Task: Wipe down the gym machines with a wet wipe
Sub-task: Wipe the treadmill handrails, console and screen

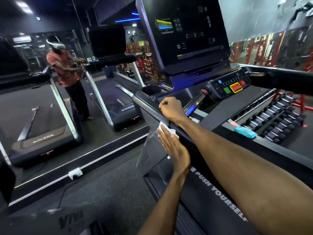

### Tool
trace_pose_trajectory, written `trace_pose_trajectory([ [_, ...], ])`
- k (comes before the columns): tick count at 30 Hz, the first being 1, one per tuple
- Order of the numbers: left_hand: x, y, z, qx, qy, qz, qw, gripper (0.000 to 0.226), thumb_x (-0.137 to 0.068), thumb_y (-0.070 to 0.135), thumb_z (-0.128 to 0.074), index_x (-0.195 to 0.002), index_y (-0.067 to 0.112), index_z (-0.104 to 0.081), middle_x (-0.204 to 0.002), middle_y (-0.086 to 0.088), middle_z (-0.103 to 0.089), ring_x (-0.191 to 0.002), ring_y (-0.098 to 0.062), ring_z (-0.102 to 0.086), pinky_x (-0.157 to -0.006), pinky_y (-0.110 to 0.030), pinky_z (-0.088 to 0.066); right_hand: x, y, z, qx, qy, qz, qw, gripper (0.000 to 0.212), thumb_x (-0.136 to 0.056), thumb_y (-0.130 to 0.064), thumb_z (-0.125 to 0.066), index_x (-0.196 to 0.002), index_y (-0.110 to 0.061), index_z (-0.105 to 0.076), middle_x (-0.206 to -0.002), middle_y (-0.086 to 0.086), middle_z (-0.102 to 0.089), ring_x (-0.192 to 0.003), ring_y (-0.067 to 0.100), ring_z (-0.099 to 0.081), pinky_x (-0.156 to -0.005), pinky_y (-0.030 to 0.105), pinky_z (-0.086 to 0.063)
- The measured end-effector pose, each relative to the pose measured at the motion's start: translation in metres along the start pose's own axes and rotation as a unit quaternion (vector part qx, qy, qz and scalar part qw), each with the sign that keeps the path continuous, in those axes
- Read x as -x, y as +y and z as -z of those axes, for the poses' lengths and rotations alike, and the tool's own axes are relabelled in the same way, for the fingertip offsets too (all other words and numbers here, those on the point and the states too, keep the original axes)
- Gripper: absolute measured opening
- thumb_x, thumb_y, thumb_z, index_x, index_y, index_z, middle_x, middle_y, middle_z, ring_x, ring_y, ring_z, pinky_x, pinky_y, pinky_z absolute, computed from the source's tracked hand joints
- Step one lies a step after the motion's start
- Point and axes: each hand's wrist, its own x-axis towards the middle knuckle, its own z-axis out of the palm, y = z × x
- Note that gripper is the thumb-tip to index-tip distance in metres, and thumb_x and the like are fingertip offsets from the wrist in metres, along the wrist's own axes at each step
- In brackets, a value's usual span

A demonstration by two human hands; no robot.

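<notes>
Wipe (166, 129) under L hand (174, 148) fingers.

The treadmill (211, 192) is standing right of the wall mirror (50, 99). The left hand (174, 148) is pressing a wipe (166, 128) against its outer side panel, below the right hand (171, 107) on the handrail. A wipes packet (245, 132) is lying further right on the treadmill.
</notes>
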Motion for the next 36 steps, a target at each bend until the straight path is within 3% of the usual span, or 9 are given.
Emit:
trace_pose_trajectory([
  [4, 0.002, 0.002, 0.005, 0.015, 0.014, 0.174, 0.984, 0.049, -0.109, 0.025, -0.013, -0.156, 0.030, 0.001, -0.165, 0.005, 0.010, -0.151, -0.012, 0.011, -0.118, -0.031, 0.009, 0.014, 0.002, 0.010, -0.008, 0.003, 0.002, 1.000, 0.024, -0.087, -0.002, -0.048, -0.087, -0.002, -0.072, -0.092, 0.012, -0.072, -0.094, 0.027, -0.064, -0.091, 0.040, -0.051],
  [7, 0.014, 0.026, 0.003, -0.019, -0.014, 0.082, 0.996, 0.051, -0.109, 0.026, -0.014, -0.156, 0.024, 0.006, -0.161, 0.008, 0.017, -0.145, -0.004, 0.020, -0.108, -0.011, 0.019, 0.024, 0.003, 0.018, -0.014, 0.011, 0.001, 1.000, 0.024, -0.087, -0.001, -0.048, -0.088, 0.000, -0.072, -0.091, 0.012, -0.073, -0.094, 0.027, -0.063, -0.090, 0.039, -0.049],
  [12, 0.001, 0.037, 0.006, -0.056, -0.025, -0.009, 0.998, 0.050, -0.109, 0.030, -0.017, -0.156, 0.029, 0.000, -0.158, 0.015, 0.020, -0.144, -0.004, 0.023, -0.118, -0.032, 0.015, 0.050, 0.010, 0.039, -0.051, 0.023, -0.038, 0.998, 0.022, -0.082, -0.001, -0.051, -0.076, -0.004, -0.072, -0.077, 0.008, -0.072, -0.088, 0.025, -0.067, -0.084, 0.038, -0.052],
  [14, 0.015, 0.039, 0.006, -0.052, -0.028, -0.016, 0.998, 0.052, -0.107, 0.035, -0.015, -0.157, 0.031, -0.003, -0.161, 0.014, 0.018, -0.146, -0.004, 0.022, -0.118, -0.030, 0.015, 0.062, 0.016, 0.052, -0.069, 0.042, -0.045, 0.996, 0.026, -0.081, 0.001, -0.051, -0.069, -0.014, -0.070, -0.072, 0.002, -0.070, -0.089, 0.024, -0.068, -0.085, 0.036, -0.053],
  [17, 0.057, 0.051, 0.001, -0.035, -0.043, -0.028, 0.998, 0.052, -0.107, 0.035, -0.014, -0.157, 0.032, -0.001, -0.160, 0.015, 0.020, -0.145, 0.000, 0.022, -0.114, -0.018, 0.016, 0.075, 0.024, 0.066, -0.041, 0.051, -0.048, 0.997, 0.025, -0.085, -0.001, -0.051, -0.081, -0.011, -0.074, -0.090, 0.007, -0.074, -0.098, 0.026, -0.066, -0.089, 0.032, -0.050],
  [24, 0.027, 0.071, -0.005, -0.026, -0.028, 0.084, 0.996, 0.051, -0.109, 0.022, -0.020, -0.157, 0.017, -0.004, -0.165, -0.004, 0.010, -0.151, -0.016, 0.012, -0.114, -0.022, 0.012, 0.109, 0.031, 0.095, 0.111, -0.035, -0.021, 0.993, 0.028, -0.088, -0.008, -0.048, -0.104, -0.001, -0.069, -0.115, 0.020, -0.068, -0.112, 0.037, -0.060, -0.097, 0.039, -0.046],
  [28, 0.071, 0.078, -0.009, 0.027, -0.033, 0.133, 0.990, 0.052, -0.109, 0.020, -0.018, -0.156, 0.011, 0.003, -0.165, -0.005, 0.009, -0.151, -0.017, 0.012, -0.109, -0.017, 0.012, 0.131, 0.053, 0.116, 0.205, -0.127, 0.001, 0.970, 0.036, -0.099, -0.031, -0.037, -0.104, -0.003, -0.059, -0.120, 0.027, -0.061, -0.115, 0.042, -0.055, -0.094, 0.043, -0.043],
  [33, 0.042, 0.084, -0.012, 0.044, -0.021, 0.214, 0.976, 0.054, -0.109, 0.024, -0.018, -0.157, 0.011, 0.002, -0.165, -0.006, 0.008, -0.152, -0.021, 0.010, -0.117, -0.030, 0.007, 0.151, 0.056, 0.126, 0.221, -0.120, 0.033, 0.967, 0.035, -0.107, -0.021, -0.034, -0.107, 0.003, -0.060, -0.120, 0.026, -0.061, -0.117, 0.042, -0.053, -0.090, 0.041, -0.038],
  [36, 0.058, 0.082, -0.012, 0.054, -0.008, 0.220, 0.974, 0.053, -0.109, 0.023, -0.018, -0.157, 0.010, 0.000, -0.165, -0.006, 0.008, -0.152, -0.019, 0.010, -0.117, -0.029, 0.006, 0.146, 0.059, 0.124, 0.217, -0.099, 0.026, 0.971, 0.035, -0.106, -0.024, -0.036, -0.107, 0.001, -0.061, -0.121, 0.026, -0.062, -0.117, 0.042, -0.053, -0.088, 0.040, -0.039],
])
